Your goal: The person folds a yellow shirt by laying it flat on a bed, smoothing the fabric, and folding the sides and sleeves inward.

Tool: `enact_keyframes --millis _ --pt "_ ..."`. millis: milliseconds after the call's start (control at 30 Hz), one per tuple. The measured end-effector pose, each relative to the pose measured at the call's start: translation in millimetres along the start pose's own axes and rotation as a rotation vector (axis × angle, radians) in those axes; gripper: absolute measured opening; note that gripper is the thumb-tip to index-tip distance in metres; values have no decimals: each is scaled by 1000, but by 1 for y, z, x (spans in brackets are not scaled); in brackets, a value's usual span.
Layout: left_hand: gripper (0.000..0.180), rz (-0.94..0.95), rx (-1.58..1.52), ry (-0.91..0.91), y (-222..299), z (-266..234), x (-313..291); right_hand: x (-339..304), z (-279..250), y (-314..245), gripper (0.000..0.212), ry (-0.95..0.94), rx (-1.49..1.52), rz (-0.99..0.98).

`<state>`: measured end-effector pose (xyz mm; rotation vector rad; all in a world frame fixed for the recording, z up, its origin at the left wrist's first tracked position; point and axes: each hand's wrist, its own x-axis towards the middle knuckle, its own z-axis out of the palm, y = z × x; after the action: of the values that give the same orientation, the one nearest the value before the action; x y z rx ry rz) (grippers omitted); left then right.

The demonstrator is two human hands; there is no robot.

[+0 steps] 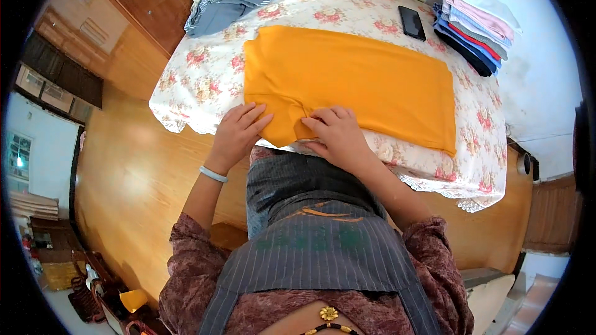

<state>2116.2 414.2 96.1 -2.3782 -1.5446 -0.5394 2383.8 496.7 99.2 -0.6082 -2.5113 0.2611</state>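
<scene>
A mustard-yellow garment (354,77) lies folded lengthwise on a table covered with a floral cloth; its exact kind cannot be told. My left hand (237,133), with a pale band at the wrist, rests on its near left corner, fingers stretched out and slightly apart on the fabric. At the near edge, my right hand (338,136) has its fingers bent and closed on a small raised fold of the garment. The fabric between both hands is creased and bunched, and a flap hangs toward me. Further right, the garment lies mostly smooth.
The floral tablecloth (205,80) has a lace edge. Rumpled grey and striped clothes (230,6) lie at the far left. A black phone (411,23) and a stack of folded clothes (475,28) sit at the far right, beside the wall. Wooden floor (130,167) surrounds the table.
</scene>
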Motion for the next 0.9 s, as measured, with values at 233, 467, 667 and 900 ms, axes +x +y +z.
enact_keyframes --millis 233,467,667,900 --pt "38 -97 -478 119 -18 5 0 6 -2 -1 44 -11 59 28" --pt "27 -209 -664 161 -26 1 24 9 3 -8 45 51 11 53" --pt "25 -404 -977 224 -42 12 55 11 6 -11 49 92 -69 101" --pt "23 -475 -1107 336 -44 23 98 24 16 -18 58 184 -89 196"
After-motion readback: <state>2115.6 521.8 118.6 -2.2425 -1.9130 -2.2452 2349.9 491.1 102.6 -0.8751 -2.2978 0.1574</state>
